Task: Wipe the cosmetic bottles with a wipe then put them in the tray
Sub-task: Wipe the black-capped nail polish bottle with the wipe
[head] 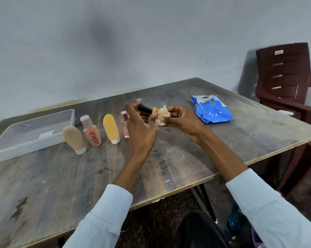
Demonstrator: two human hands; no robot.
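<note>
My left hand (pixel 141 128) grips a small bottle with a black cap (pixel 145 108) and an orange label, held above the table. My right hand (pixel 179 118) pinches a crumpled pale wipe (pixel 163 113) against that bottle's end. On the table to the left stand a beige tube (pixel 73 138), a pink bottle (pixel 91 131), a yellow tube (pixel 111 127) and a small pink perfume bottle (pixel 124 126). A small capped item (pixel 139 100) peeks out behind my left hand. The clear plastic tray (pixel 11 151) sits at the far left.
A blue wipes pack (pixel 211 110) lies open on the right of the wooden table (pixel 79 176). A dark brown plastic chair (pixel 287 81) stands beyond the table's right corner. The table's front edge runs diagonally near my sleeves.
</note>
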